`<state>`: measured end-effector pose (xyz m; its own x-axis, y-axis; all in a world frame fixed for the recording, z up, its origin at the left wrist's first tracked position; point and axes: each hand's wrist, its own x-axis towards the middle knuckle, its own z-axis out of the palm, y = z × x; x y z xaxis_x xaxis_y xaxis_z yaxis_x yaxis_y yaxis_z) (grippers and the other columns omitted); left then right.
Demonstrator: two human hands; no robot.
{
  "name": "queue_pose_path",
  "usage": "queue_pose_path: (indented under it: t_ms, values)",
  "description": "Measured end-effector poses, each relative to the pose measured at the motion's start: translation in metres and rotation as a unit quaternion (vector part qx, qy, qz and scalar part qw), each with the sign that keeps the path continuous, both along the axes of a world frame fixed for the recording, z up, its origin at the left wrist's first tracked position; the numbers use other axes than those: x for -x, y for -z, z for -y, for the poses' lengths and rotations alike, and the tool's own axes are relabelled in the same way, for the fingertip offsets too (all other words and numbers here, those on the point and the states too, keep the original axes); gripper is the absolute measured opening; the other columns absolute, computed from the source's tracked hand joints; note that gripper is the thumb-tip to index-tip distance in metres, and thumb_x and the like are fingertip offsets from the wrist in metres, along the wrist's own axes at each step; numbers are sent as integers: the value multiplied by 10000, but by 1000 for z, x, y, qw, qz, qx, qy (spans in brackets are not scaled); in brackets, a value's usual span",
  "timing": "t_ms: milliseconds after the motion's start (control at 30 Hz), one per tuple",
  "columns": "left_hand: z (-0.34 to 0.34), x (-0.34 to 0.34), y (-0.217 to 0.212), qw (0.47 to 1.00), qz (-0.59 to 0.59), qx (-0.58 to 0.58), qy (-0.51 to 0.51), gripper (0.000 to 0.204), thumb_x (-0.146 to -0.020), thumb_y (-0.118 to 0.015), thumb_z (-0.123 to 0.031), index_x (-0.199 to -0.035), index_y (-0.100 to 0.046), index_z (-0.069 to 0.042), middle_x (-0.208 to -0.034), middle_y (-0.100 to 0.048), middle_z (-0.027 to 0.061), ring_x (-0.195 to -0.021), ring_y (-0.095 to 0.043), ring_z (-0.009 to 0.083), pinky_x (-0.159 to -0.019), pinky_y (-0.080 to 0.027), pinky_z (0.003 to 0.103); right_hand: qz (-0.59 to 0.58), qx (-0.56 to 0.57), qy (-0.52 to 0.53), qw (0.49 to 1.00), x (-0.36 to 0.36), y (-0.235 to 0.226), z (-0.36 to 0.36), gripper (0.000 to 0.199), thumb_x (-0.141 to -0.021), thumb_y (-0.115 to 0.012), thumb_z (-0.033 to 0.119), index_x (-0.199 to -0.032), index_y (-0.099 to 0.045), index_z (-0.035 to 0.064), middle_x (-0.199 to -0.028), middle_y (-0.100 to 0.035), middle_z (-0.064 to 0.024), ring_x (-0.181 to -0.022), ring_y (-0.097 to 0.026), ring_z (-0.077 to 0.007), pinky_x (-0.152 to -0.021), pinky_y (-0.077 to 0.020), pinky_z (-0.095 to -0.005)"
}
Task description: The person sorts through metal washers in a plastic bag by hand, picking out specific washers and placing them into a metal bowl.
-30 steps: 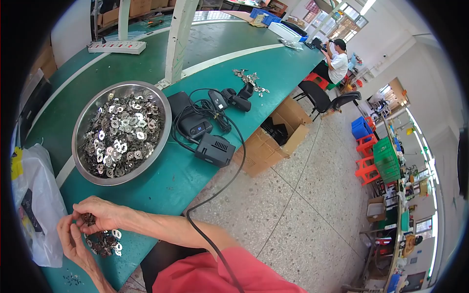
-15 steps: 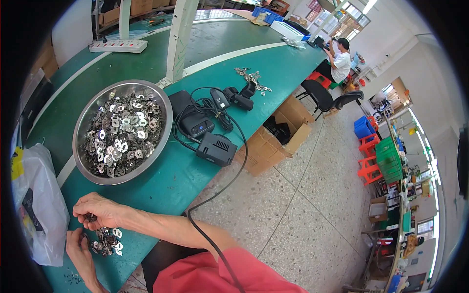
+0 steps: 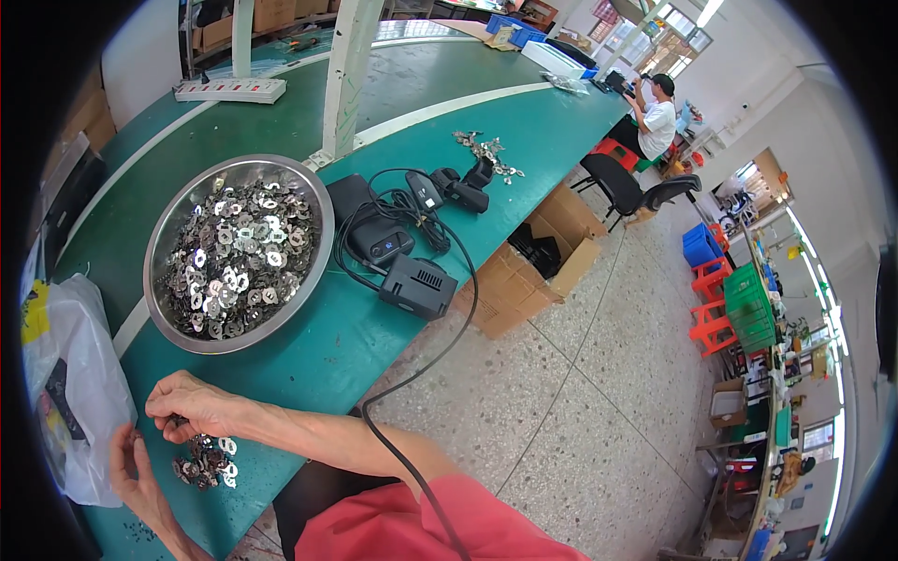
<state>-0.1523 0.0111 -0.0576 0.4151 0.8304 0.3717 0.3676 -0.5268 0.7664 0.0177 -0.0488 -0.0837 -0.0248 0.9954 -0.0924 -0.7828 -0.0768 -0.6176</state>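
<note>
My right hand is closed, its fingers curled around a small metal part that is mostly hidden. It hovers just above a small pile of stamped metal parts on the green table. Left of that pile, by the edge of a white plastic bag, is my left hand; its thumb and fingers are apart and I see nothing between them. Beyond both hands, a round steel bowl holds a heap of similar shiny metal pieces.
Black devices with cables sit right of the bowl, and one cable hangs across my right arm. Farther off lie more metal parts. A white post rises from the table. An open cardboard box stands on the floor; a person sits beyond.
My left hand has drawn left, away from the pile and toward the plastic bag, and its fingers have spread. My right hand stays closed near the same spot. The view has shifted slightly.
</note>
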Motion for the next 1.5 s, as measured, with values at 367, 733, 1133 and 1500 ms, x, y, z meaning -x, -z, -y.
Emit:
queue_pose_path:
  t_ms: [367,733,1133,1500]
  values:
    - [-12,-16,-4,995,-10,27,93,135,-834,-598,-12,-969,-596,-4,-800,-560,4,-733,-519,93,-709,-423,228,-17,-28,-32,999,0,-9,4,229,-897,-589,207,-933,-550,-15,-773,-566,-59,-626,-565,-116,-545,-502,-233]
    - [9,-21,-26,995,-4,31,93,196,-801,-571,8,-997,-576,14,-987,-545,55,-862,-511,143,-762,-411,263,-72,15,0,997,-1,2,-8,174,-879,-603,181,-896,-567,11,-754,-579,-44,-585,-563,-108,-528,-496,-225]
    - [42,1,-28,953,-226,-36,198,311,-554,-581,80,-862,-537,64,-843,-479,128,-799,-499,288,-724,-405,347,-145,37,-9,989,-4,-1,-8,237,-914,-555,252,-803,-560,42,-680,-558,-29,-572,-564,-117,-491,-482,-224]
    - [36,3,-21,958,-224,-33,176,91,-669,-584,39,-742,-530,34,-797,-482,107,-791,-477,275,-713,-379,355,-119,34,-10,992,-5,-2,-6,220,-903,-568,236,-788,-558,49,-699,-558,-26,-591,-565,-112,-491,-480,-227]
